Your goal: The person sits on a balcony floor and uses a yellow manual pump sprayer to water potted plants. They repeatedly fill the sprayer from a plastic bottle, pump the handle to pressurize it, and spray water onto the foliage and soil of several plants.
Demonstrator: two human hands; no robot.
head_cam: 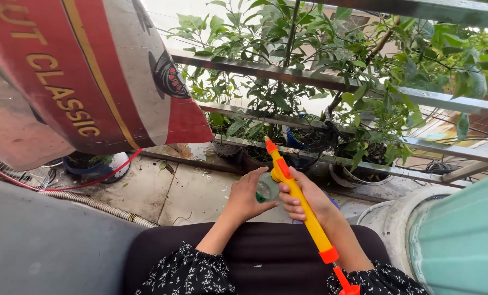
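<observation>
My right hand (308,200) grips a yellow and orange pump sprayer (298,203) that runs diagonally from an orange nozzle near the plant pots to an orange handle by my right sleeve. My left hand (248,194) wraps around a clear greenish bottle (265,190) fitted under the sprayer's front end. Both forearms wear dark sleeves with small white flowers. Both hands are raised in front of my black-clad lap, and the fingers hide most of the bottle.
Several potted green plants (309,82) stand behind a grey metal railing (331,82). A red and white hanging banner (85,71) fills the upper left. A corrugated hose (91,203) lies on the stained tile floor. A pale green and white container (451,235) stands at right.
</observation>
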